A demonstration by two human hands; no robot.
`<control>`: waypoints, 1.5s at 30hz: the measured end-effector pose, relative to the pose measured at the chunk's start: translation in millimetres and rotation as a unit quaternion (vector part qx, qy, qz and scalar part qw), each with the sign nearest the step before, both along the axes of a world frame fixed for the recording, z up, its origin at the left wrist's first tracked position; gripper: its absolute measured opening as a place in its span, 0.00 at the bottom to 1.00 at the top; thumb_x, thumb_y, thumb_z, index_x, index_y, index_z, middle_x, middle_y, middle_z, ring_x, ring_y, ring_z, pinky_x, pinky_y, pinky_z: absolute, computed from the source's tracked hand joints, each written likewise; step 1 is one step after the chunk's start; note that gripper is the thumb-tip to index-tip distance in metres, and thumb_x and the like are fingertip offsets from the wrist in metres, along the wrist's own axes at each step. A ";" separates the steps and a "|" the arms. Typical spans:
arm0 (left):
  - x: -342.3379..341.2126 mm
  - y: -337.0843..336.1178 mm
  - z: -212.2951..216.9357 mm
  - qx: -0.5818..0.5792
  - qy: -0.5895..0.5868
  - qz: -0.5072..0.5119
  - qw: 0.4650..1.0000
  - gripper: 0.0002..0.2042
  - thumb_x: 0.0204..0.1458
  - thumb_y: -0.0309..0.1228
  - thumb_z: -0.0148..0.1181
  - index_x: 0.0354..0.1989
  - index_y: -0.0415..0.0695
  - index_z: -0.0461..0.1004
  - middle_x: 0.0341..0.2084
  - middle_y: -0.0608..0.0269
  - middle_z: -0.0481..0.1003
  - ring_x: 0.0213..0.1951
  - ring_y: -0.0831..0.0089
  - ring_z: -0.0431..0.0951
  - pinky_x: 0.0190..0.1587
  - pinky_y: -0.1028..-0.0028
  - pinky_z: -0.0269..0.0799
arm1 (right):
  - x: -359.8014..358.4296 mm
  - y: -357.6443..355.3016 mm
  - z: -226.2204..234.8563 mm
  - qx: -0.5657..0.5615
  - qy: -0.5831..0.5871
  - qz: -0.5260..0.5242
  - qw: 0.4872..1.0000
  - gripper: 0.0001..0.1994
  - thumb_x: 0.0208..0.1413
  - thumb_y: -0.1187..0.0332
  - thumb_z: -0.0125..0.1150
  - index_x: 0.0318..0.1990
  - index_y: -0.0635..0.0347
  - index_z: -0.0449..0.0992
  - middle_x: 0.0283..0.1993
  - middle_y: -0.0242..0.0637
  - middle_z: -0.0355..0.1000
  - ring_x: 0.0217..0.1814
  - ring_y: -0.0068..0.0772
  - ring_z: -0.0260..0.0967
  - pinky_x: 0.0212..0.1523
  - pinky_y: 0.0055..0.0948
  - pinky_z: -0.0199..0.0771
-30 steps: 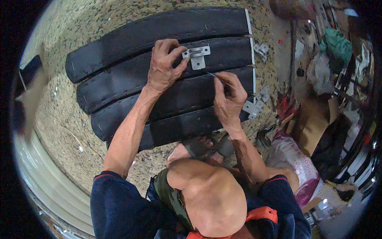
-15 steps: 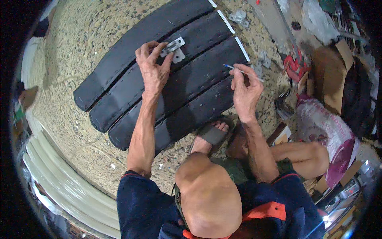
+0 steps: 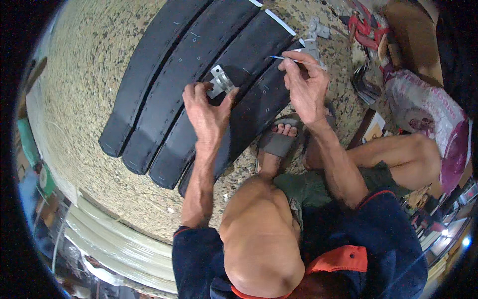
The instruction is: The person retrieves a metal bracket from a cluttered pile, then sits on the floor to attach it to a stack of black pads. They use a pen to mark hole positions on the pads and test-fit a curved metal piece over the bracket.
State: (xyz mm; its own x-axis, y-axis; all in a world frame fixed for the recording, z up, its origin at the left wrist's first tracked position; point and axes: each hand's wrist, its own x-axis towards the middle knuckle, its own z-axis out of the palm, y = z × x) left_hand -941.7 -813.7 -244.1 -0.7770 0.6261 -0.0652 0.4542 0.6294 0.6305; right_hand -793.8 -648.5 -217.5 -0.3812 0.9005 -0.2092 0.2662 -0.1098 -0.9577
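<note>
Several long black padded strips (image 3: pixel 149 99) lie side by side on the ground, with stitched edges and white ends. My left hand (image 3: pixel 208 113) holds a silver metal bracket (image 3: pixel 219 79) by its edges, against the third strip from the far side. Between the thumb and fingers of my right hand (image 3: pixel 307 89) is a thin white pen refill (image 3: pixel 311 64). Its blue tip points left, over the strips near their white ends. Small pale circles show on the second strip and on the nearest one.
More metal brackets (image 3: pixel 317 29) lie beyond the white ends. To the right are red-handled tools (image 3: pixel 366 32), dark metal pieces (image 3: pixel 366 84), a cardboard box (image 3: pixel 416 37) and a plastic bag (image 3: pixel 423 99). Long plastic-wrapped rolls (image 3: pixel 114 239) lie at lower left. My sandalled foot (image 3: pixel 281 142) stands beside the nearest strip.
My left hand has carried the bracket from the second strip to the third, nearer me. Small circles now show on the second strip. The pen refill stays in my right hand. The whole view has shifted.
</note>
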 end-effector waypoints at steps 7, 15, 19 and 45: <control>11.2 5.0 -17.7 0.030 0.042 -0.007 0.999 0.19 0.47 0.32 0.79 0.46 0.41 0.81 0.53 0.47 0.74 0.58 0.45 0.73 0.58 0.50 0.71 | 6.2 -17.9 -4.3 -0.034 0.057 0.004 0.998 0.09 0.71 0.73 0.63 0.53 0.66 0.82 0.37 0.32 0.80 0.26 0.14 0.65 0.25 0.20 0.64; 15.3 7.5 -20.1 0.035 0.140 -0.054 0.988 0.23 0.46 0.32 0.80 0.52 0.46 0.83 0.59 0.50 0.74 0.61 0.46 0.73 0.61 0.50 0.71 | 16.8 -14.0 -11.4 -0.042 0.043 0.002 0.998 0.10 0.71 0.73 0.63 0.54 0.69 0.80 0.37 0.31 0.80 0.25 0.11 0.63 0.24 0.18 0.62; 6.3 2.9 -27.3 0.067 0.116 -0.088 0.987 0.23 0.45 0.32 0.81 0.53 0.47 0.84 0.59 0.52 0.77 0.60 0.48 0.75 0.60 0.53 0.75 | 22.4 -12.3 -16.0 -0.060 0.041 -0.004 0.997 0.10 0.72 0.73 0.62 0.54 0.68 0.80 0.37 0.32 0.80 0.26 0.12 0.63 0.25 0.17 0.62; -0.8 0.6 -31.6 0.093 0.080 -0.116 0.986 0.23 0.45 0.32 0.80 0.52 0.50 0.86 0.61 0.56 0.76 0.63 0.52 0.72 0.67 0.50 0.63 | 23.7 -15.9 -25.7 -0.096 0.051 0.009 0.994 0.10 0.72 0.73 0.62 0.54 0.68 0.81 0.38 0.33 0.80 0.27 0.14 0.65 0.26 0.19 0.65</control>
State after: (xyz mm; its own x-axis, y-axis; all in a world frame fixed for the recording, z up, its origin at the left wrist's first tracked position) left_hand -942.5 -813.1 -275.6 -0.6020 0.7782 0.1787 0.6758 0.3774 0.6332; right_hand -770.1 -664.4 -243.3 -0.4242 0.8408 -0.3363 0.1721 -0.2897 -0.9415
